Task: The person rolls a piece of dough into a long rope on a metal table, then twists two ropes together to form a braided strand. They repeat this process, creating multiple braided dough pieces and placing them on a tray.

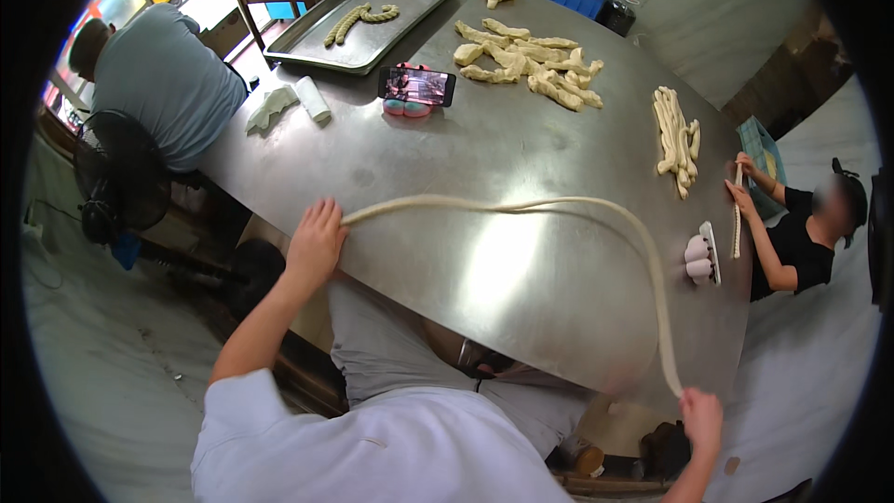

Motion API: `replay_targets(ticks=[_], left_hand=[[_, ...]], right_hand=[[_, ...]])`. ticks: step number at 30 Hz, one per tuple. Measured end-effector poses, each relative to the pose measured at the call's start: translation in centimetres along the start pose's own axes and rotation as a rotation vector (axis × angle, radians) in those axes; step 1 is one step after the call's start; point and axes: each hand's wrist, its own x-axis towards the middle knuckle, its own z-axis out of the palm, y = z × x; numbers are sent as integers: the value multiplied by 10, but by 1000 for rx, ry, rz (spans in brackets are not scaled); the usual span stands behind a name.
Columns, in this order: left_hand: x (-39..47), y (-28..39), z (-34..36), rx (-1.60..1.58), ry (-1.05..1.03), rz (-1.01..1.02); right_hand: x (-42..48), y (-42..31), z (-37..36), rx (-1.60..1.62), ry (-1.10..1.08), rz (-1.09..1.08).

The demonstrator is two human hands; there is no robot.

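A long, thin dough rope [447,203] arches across the metal worktable [433,272], part of it raised above its own shadow. My left hand [318,236] lies palm down at the table's near edge, over the rope's left end; that end is hidden beneath it. At the lower right, my right hand [700,418] grips the other end beyond the table's near edge. Thick dough pieces [534,59] lie in a loose heap toward the back. Thinner dough strips [676,143] are bunched at the right.
A metal tray [283,56] holds twisted dough. Nearby are a propped phone [417,86] and crumpled cloth [271,108]. Another phone stand [700,258] is at right, beside a co-worker [796,244] holding a dough twist [737,223]. Left are a seated person [157,77] and fan [119,168].
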Motion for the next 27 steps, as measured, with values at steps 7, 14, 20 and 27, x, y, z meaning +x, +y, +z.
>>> replay_targets(ticks=[7, 14, 20, 27], left_hand=[[37, -98, -33, -21, 198, 408], [-1, -179, -51, -57, 168, -120], [-5, -57, -46, -228, 17, 660], [50, 66, -4, -260, 222, 567]], right_hand=[[36, 169, -64, 759, 1434, 152], [79, 308, 95, 224, 73, 673], [111, 237, -142, -100, 966, 333], [179, -204, -184, 531, 795, -701]])
